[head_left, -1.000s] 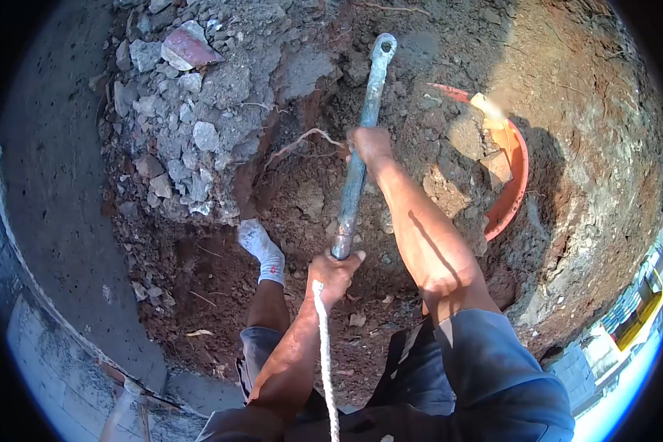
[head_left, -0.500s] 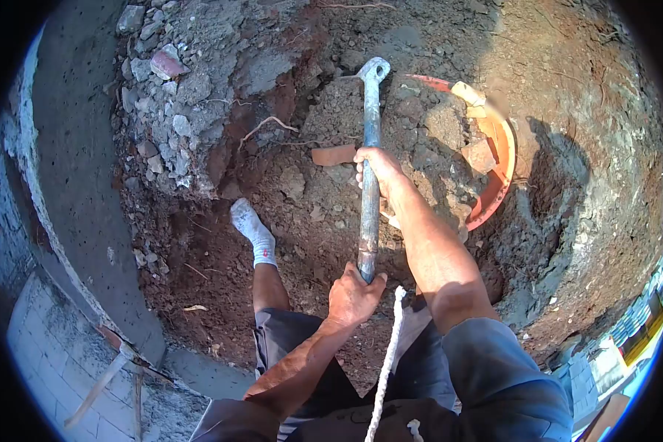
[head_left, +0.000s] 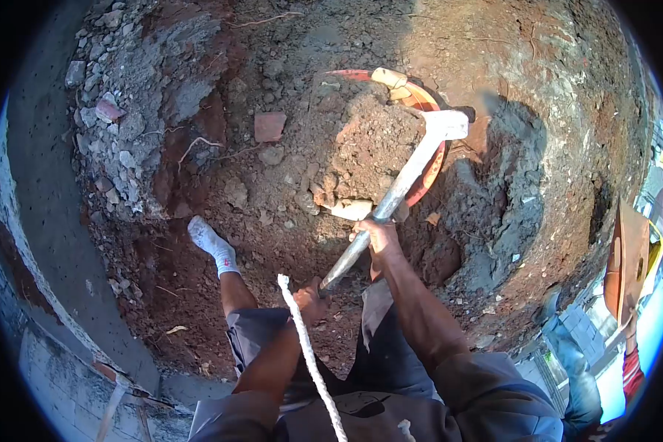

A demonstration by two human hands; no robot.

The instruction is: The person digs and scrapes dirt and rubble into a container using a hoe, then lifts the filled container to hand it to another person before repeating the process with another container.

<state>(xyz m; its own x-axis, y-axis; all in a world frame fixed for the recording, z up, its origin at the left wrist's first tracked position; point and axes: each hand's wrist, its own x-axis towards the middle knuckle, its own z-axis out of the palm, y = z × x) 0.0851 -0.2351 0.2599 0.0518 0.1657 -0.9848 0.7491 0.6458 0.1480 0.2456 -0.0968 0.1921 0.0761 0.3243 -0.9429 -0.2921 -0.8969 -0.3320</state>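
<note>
A long-handled hoe (head_left: 409, 180) slants up and to the right from my hands, its pale head over the right rim of an orange basin (head_left: 428, 175). My right hand (head_left: 378, 237) is wrapped round the middle of the handle. Lower down, my left hand (head_left: 311, 300) closes on the handle's end. Loose soil and lumps (head_left: 372, 144) are heaped in and around the basin, which hides much of it. The head's working edge cannot be made out clearly.
A reddish brick piece (head_left: 269, 127) lies in the soil. Grey rubble (head_left: 129, 158) and a concrete wall (head_left: 48, 214) line the left side. A white rope (head_left: 309, 353) hangs before my body. Another person's arm (head_left: 631, 333) shows at the right edge, beside a brown board-like thing (head_left: 626, 258).
The hoe has swung from upright in view to a rightward slant, its head now over the basin's rim. Both hands stay on the handle and sit lower. My view has shifted right.
</note>
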